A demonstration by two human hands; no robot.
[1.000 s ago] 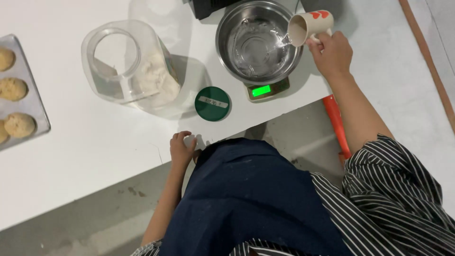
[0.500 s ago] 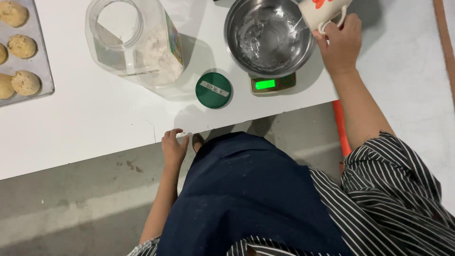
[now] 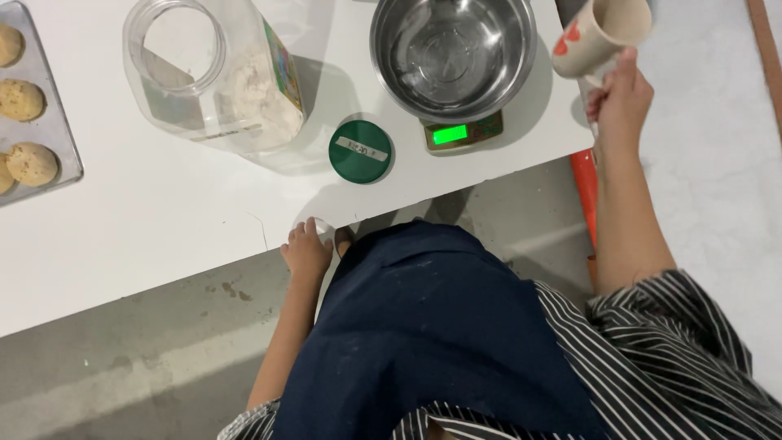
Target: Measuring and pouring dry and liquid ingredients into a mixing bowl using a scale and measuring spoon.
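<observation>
Gripping: right hand [image 3: 621, 98] is closing its fingers [image 3: 601, 91] around the handle of one cream mug [image 3: 601, 34] with red marks, holding it tilted just past the right side of the steel mixing bowl [image 3: 453, 54], beyond the table's right edge.
Resting: left hand [image 3: 307, 248] is curling its fingers [image 3: 312, 227] over the near edge of the white table [image 3: 147, 220], below and left of the bowl; they are bent, and whether they are pinching anything I cannot tell.
Bowl: one, sitting on one kitchen scale [image 3: 463, 134] whose green display is glowing just in front of the bowl.
Lid: one green round lid [image 3: 360, 151] is lying flat on the table, just left of the scale and below-left of the bowl.
Jar: one clear plastic jar [image 3: 213, 77] is lying on its side, well left of the bowl, its open mouth facing the camera and pale flour sitting inside it.
Tray: one metal baking tray [image 3: 59, 143] is showing at the far left, well apart from the bowl, carrying four visible rounds of dough [image 3: 31, 163], the lowest one cut by the frame edge.
Clothing: one dark apron [image 3: 432, 326] is hanging over a striped shirt [image 3: 676, 358], below the bowl.
</observation>
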